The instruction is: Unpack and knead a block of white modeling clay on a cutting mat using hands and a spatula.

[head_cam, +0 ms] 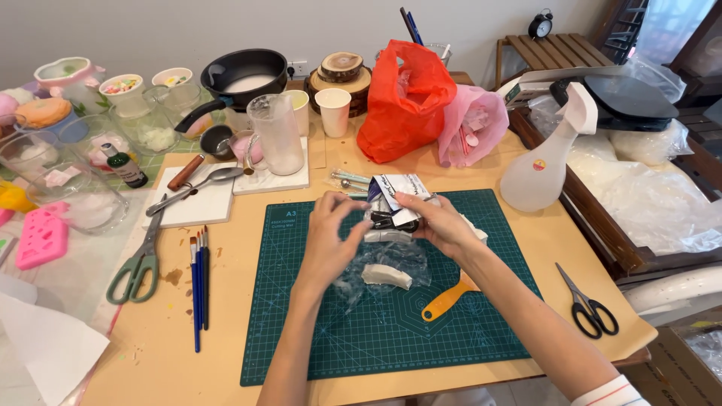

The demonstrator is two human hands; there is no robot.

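Observation:
Over the far half of a green cutting mat (316,331), my left hand (329,237) and my right hand (438,223) both grip a small crumpled black-and-white packet (392,201) wrapped in clear plastic. The left fingers pinch its left side and the right fingers hold its top right. Below the packet a clear plastic bag (380,274) with a white chunk (386,275) inside lies on the mat. An orange-handled scraper (447,298) rests beside my right forearm.
Green scissors (138,263) and blue-handled brushes (198,282) lie left of the mat; black scissors (588,304) lie right. A white spray bottle (547,162), red bag (406,101), pink bag (474,124), glass pitcher (277,135), black pan (241,75) and jars crowd the back.

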